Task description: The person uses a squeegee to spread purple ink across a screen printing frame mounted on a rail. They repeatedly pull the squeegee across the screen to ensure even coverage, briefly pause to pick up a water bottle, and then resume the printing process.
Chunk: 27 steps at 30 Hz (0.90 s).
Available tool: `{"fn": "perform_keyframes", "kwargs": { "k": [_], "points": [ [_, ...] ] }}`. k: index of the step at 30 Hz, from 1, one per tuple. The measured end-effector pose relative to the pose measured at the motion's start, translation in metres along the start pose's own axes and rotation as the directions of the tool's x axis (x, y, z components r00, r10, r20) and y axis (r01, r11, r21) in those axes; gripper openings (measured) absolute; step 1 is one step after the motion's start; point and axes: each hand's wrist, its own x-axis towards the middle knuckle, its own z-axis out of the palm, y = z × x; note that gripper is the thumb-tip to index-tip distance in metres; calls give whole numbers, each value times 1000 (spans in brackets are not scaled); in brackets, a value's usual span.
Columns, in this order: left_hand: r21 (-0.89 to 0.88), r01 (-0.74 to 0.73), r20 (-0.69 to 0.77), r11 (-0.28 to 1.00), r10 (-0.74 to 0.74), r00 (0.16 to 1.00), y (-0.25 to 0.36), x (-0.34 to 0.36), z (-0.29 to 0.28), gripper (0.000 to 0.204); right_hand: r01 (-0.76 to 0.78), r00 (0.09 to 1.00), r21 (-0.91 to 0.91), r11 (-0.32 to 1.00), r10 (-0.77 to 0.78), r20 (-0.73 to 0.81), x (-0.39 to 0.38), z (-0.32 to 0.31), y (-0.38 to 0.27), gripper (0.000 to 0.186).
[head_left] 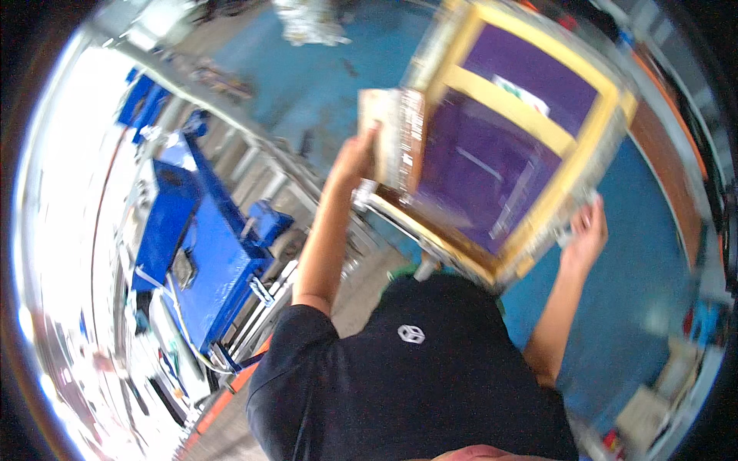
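A screen printing frame [492, 165] is held up in front of my body, tilted. It has purple mesh, a yellow border and a yellow band across it. A pale block with a brown, speckled edge [382, 134] overlaps the frame's left side. My left hand [360, 156] is closed around this block; whether it also grips the frame behind it is hard to see. On the right, my right hand [587, 230] has its fingers closed at the frame's lower right edge. Motion blurs the picture somewhat.
To my left stands a blue metal machine [211, 261] with grey rails [269, 165] and cables. The floor [615, 323] is blue. A long brown-topped surface with an orange edge [669, 177] runs along the right. Pale boxes [646, 415] are at the lower right.
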Motion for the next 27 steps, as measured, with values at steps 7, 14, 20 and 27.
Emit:
{"fn": "perform_keyframes", "kwargs": {
  "k": [7, 14, 20, 27],
  "points": [
    [-296, -31, 176, 955, 87, 981, 16, 54, 19, 68, -147, 988, 18, 989, 148, -36, 44, 14, 38, 34],
    [-241, -63, 5, 968, 66, 998, 75, 155, 12, 63, -151, 972, 37, 988, 141, 188, 198, 134, 88, 38],
    [-219, -181, -358, 959, 93, 929, 79, 203, -51, 63, -223, 875, -5, 975, 203, 439, 273, 305, 146, 38],
    [-622, -305, -563, 721, -141, 814, 9, 225, -139, 69, -300, 569, -154, 942, 306, 764, 280, 500, 225, 30]
  ]
}}
